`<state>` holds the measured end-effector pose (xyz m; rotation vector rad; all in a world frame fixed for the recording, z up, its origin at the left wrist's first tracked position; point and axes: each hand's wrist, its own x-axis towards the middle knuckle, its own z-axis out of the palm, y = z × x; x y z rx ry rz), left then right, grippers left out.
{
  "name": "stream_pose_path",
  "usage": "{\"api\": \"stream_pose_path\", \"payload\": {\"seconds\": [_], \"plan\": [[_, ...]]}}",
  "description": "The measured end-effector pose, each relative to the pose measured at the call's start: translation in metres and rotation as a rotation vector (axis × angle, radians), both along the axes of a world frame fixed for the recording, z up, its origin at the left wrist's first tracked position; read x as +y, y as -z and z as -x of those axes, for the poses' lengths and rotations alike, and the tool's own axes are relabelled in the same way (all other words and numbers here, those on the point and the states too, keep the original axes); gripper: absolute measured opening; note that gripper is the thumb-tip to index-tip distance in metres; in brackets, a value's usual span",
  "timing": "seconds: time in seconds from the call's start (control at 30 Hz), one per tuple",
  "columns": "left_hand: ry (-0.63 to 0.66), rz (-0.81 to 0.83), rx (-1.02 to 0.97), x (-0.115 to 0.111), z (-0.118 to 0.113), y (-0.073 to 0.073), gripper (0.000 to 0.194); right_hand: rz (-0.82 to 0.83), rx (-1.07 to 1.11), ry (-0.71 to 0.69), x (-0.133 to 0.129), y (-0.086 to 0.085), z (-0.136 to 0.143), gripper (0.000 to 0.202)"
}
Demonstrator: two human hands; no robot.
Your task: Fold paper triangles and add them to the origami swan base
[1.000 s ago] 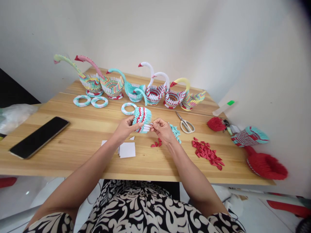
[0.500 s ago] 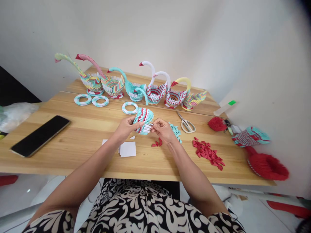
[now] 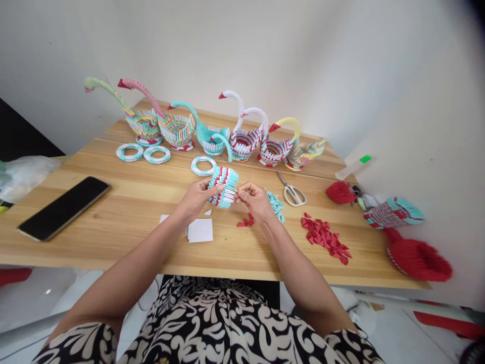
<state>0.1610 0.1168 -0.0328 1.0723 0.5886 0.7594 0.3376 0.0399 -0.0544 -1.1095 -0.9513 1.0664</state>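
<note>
A round body of folded paper pieces point(image 3: 224, 187), striped turquoise, white and red, is gripped at its left side by my left hand point(image 3: 197, 198). At its right edge my right hand point(image 3: 251, 198) is closed in a pinch; a small folded paper piece seems to be between the fingertips, mostly hidden by them. Below the right hand lie several red folded pieces point(image 3: 246, 221). Just beyond its knuckles is a pile of turquoise folded pieces point(image 3: 276, 205). White paper sheets point(image 3: 200, 230) lie below the left hand.
Folded-paper swans point(image 3: 215, 139) line the back, with paper rings point(image 3: 203, 166) before them. Scissors point(image 3: 292, 191) and red pieces point(image 3: 326, 238) lie to the right, near a red paper basket shape point(image 3: 419, 259). A black phone point(image 3: 65, 207) rests at left.
The view has shifted slightly. Both hands stay at the striped paper body, with the right fingertips still pinched at its right edge.
</note>
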Motion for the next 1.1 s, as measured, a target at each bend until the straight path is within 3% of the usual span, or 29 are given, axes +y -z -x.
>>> {"api": "stream_pose_path", "payload": {"seconds": [0.4,0.73,1.1], "plan": [[0.009,-0.017,0.002,-0.0006,-0.0005,-0.001,0.043,0.021,-0.029,0.001,0.0004,-0.0005,-0.0032,0.039],[-0.069,-0.191,0.142,-0.0045,-0.0008,-0.0047,0.038,-0.021,-0.123,0.069,0.0004,-0.0005,-0.0009,0.029],[-0.045,-0.251,0.153,-0.0054,-0.0001,-0.0017,0.036,0.096,-0.053,-0.011,0.0014,0.0034,-0.0055,0.034]]}}
